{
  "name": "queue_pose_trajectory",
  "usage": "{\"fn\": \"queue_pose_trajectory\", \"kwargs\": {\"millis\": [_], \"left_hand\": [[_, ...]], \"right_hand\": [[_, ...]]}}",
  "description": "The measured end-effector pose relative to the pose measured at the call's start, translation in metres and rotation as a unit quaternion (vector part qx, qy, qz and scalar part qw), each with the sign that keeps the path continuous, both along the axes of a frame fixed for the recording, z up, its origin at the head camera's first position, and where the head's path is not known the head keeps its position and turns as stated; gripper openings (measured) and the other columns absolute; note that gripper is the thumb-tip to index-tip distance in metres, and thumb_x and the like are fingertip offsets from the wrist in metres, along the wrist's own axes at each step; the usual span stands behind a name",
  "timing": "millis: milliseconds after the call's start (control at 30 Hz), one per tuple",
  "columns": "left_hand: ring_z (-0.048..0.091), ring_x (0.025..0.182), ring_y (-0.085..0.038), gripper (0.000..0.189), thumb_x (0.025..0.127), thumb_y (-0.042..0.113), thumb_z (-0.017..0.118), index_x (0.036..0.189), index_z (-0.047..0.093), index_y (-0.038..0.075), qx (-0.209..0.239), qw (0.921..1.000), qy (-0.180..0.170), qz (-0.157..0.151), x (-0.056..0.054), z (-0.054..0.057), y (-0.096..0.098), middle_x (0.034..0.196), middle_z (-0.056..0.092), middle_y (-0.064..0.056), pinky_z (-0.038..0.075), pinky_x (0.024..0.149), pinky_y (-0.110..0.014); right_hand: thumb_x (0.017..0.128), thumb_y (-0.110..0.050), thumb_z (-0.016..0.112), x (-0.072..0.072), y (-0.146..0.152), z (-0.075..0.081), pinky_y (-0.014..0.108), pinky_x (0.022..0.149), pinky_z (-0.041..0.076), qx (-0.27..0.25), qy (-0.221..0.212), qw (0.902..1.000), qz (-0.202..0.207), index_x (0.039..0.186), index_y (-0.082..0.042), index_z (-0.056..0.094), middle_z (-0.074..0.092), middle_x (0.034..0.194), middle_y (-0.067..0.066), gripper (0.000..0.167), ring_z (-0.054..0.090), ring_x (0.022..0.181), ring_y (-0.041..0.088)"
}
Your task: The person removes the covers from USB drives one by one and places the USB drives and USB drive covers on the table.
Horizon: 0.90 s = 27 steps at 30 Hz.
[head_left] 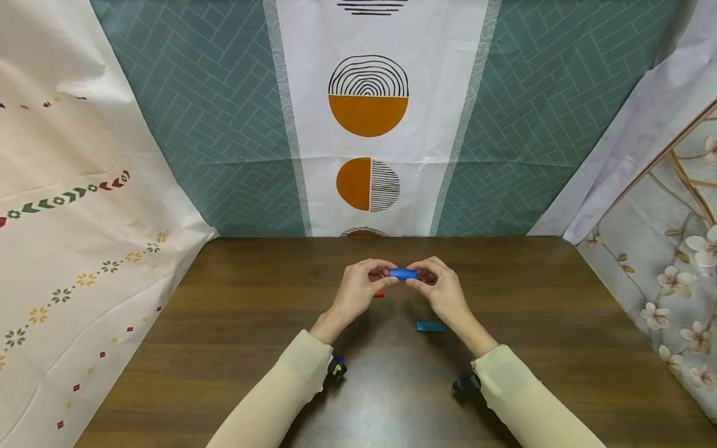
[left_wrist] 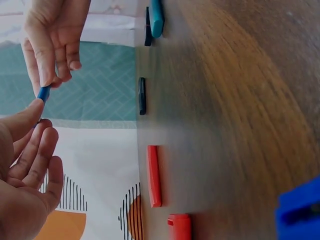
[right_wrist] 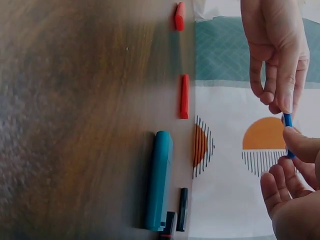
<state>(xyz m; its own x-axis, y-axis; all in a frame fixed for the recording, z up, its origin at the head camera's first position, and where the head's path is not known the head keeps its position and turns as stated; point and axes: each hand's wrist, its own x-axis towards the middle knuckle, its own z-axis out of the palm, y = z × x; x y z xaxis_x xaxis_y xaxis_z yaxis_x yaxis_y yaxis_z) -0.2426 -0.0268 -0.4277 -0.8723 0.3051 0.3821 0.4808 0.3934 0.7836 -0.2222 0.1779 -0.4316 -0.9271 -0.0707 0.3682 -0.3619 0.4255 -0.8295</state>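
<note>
A small, slim blue bar point(head_left: 403, 274) is held up above the table between both hands. My left hand point(head_left: 359, 287) pinches its left end between thumb and fingers. My right hand point(head_left: 440, 287) pinches the opposite end in the same way. In the left wrist view the blue bar point(left_wrist: 44, 93) is mostly covered by fingertips. In the right wrist view, the blue bar point(right_wrist: 290, 150) shows between the two sets of fingers. Below and nearer the body, a teal flat block point(head_left: 430, 326) lies on the table. A red piece point(head_left: 379, 294) shows beside the left hand.
On the brown wooden table point(head_left: 241, 323) lie two red pieces, one a long red bar point(left_wrist: 154, 175), the other a red block point(left_wrist: 180, 227). Dark slim pieces, including a black bar point(right_wrist: 183, 210), lie near the teal one. Patterned cloth point(head_left: 224, 124) hangs behind the table.
</note>
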Motion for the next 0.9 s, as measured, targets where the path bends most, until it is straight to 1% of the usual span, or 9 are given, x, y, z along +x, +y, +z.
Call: {"fn": "queue_pose_trajectory", "kwargs": {"millis": [233, 300, 567, 900], "left_hand": [[0.067, 0.086, -0.012, 0.021, 0.092, 0.014, 0.08, 0.111, 0.078, 0.007, 0.0, 0.9999, -0.011, 0.002, -0.0006, 0.0002, 0.0001, 0.093, 0.071, -0.001, 0.058, 0.084, -0.024], [0.067, 0.085, -0.012, 0.021, 0.092, 0.014, 0.08, 0.111, 0.078, 0.007, 0.0, 1.0, -0.009, 0.003, -0.0011, -0.0002, -0.0001, 0.093, 0.071, -0.001, 0.058, 0.083, -0.024], [0.067, 0.085, -0.012, 0.021, 0.091, 0.014, 0.081, 0.111, 0.078, 0.007, 0.001, 1.0, -0.007, 0.002, -0.0024, 0.0001, -0.0009, 0.093, 0.071, -0.001, 0.059, 0.084, -0.026], [0.067, 0.086, -0.013, 0.021, 0.091, 0.012, 0.081, 0.111, 0.077, 0.005, 0.007, 0.9998, -0.017, 0.004, -0.0031, 0.0017, -0.0016, 0.095, 0.071, -0.002, 0.058, 0.085, -0.026]], "right_hand": [[0.09, -0.006, 0.082, -0.0011, 0.0024, 0.0009, 0.024, 0.077, 0.049, 0.003, -0.01, 0.9999, -0.004, 0.11, -0.002, 0.077, 0.065, 0.1, 0.01, 0.021, 0.06, 0.087, 0.023], [0.09, -0.006, 0.082, -0.0008, 0.0022, 0.002, 0.024, 0.076, 0.048, 0.001, -0.012, 0.9999, -0.003, 0.11, -0.002, 0.077, 0.065, 0.1, 0.01, 0.021, 0.06, 0.087, 0.023], [0.09, -0.005, 0.081, -0.0004, 0.0029, 0.0033, 0.023, 0.075, 0.049, 0.004, -0.003, 1.0, -0.004, 0.109, -0.002, 0.077, 0.064, 0.099, 0.01, 0.02, 0.06, 0.084, 0.021], [0.088, -0.003, 0.082, -0.0026, 0.0079, 0.0007, 0.022, 0.074, 0.049, -0.006, 0.013, 0.9999, -0.01, 0.108, -0.001, 0.077, 0.066, 0.099, 0.014, 0.021, 0.06, 0.084, 0.022]]}}
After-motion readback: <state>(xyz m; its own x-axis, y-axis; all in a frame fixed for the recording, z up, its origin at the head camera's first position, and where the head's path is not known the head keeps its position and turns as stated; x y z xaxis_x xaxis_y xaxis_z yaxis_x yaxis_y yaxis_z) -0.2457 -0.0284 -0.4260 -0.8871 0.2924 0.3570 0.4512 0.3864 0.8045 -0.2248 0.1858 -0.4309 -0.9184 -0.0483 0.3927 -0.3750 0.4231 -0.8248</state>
